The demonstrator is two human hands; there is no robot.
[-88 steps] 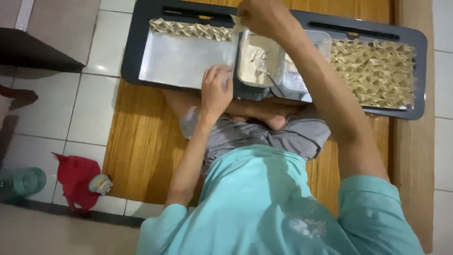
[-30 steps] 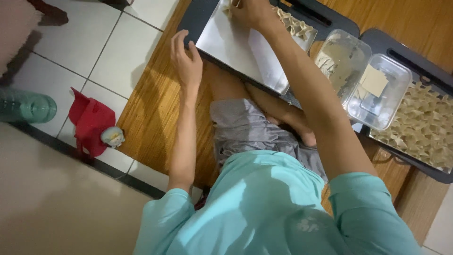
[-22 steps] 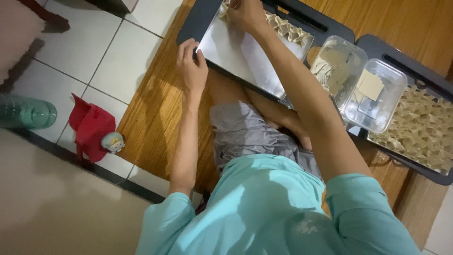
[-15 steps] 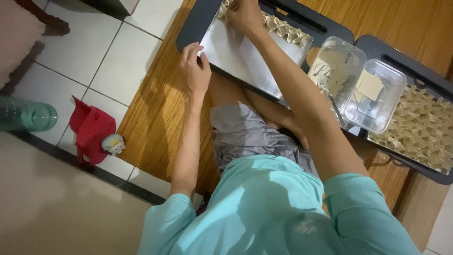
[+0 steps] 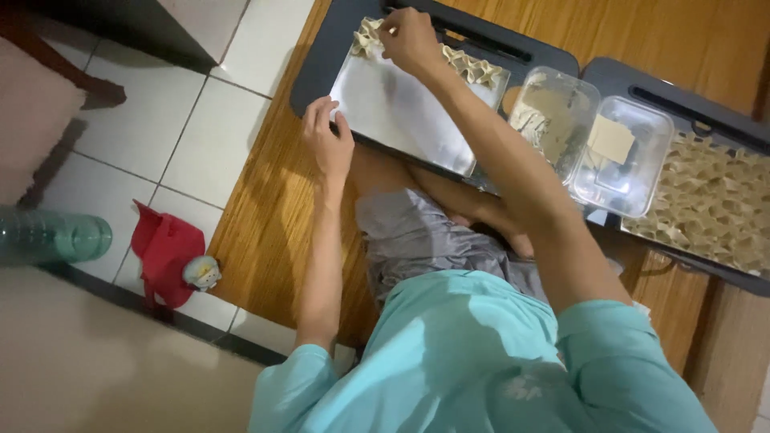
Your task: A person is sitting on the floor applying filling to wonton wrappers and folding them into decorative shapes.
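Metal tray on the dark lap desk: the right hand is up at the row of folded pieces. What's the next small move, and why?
Probably let go of the folded pale dumpling-like piece at the end of the row and draw the right hand back. The fingertips sit at the far edge of the flat silver metal tray, where the row runs, and the left hand steadies the tray's near corner.

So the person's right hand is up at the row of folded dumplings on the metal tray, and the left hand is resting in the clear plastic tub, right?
Not quite. The right hand is indeed at the folded dumplings along the far edge of the metal tray. But the left hand rests on the tray's near left corner, not in the clear plastic tub, which sits further right. The head view shows this.
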